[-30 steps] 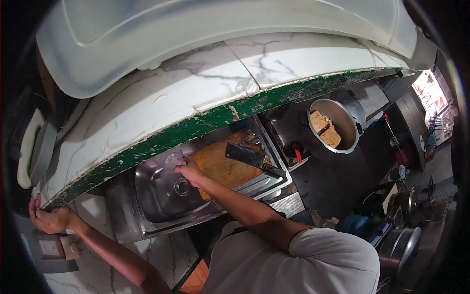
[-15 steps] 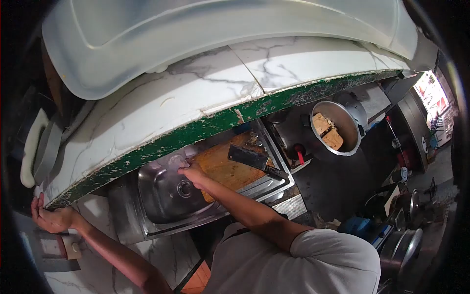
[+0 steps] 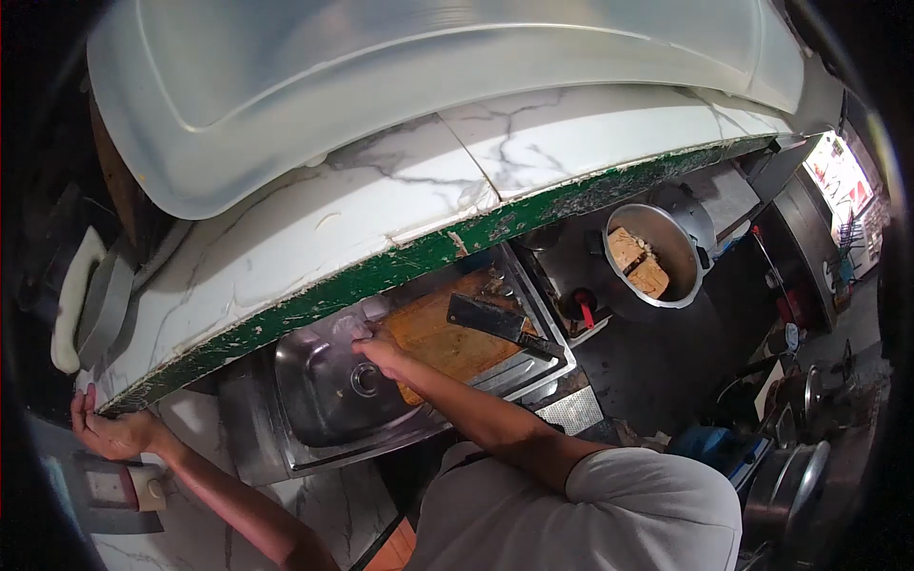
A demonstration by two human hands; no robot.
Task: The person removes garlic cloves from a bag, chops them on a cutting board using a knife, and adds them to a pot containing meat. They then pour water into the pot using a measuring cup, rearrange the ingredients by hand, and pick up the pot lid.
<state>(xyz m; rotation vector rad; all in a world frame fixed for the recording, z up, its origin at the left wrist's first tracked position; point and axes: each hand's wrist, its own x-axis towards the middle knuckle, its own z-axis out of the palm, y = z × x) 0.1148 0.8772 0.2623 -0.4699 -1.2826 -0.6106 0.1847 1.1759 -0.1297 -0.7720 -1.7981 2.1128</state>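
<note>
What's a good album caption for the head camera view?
Right hand at the steel sink, cleaver resting on the cutting board, open pot nearby.

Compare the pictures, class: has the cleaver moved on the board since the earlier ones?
No. Judged against the drain, the cleaver lies in the same place on the board; the whole view has shifted slightly.

1 camera, worn on head, looking forward and steeply down past shirt [image 3: 609, 509] at bottom edge. Wide view, bent at borders, dark rounded corners. Pale plastic tub [image 3: 447, 76] looms large along top, seemingly nearest; counter [image 3: 381, 190] curves below it. Sink [image 3: 333, 395] sits near middle, left hand [image 3: 119, 435] toward left edge, right hand [image 3: 383, 352] near center. Pot [image 3: 657, 255] right of center, seen from above into its opening; bright panel [image 3: 840, 181] small at far right.
</note>
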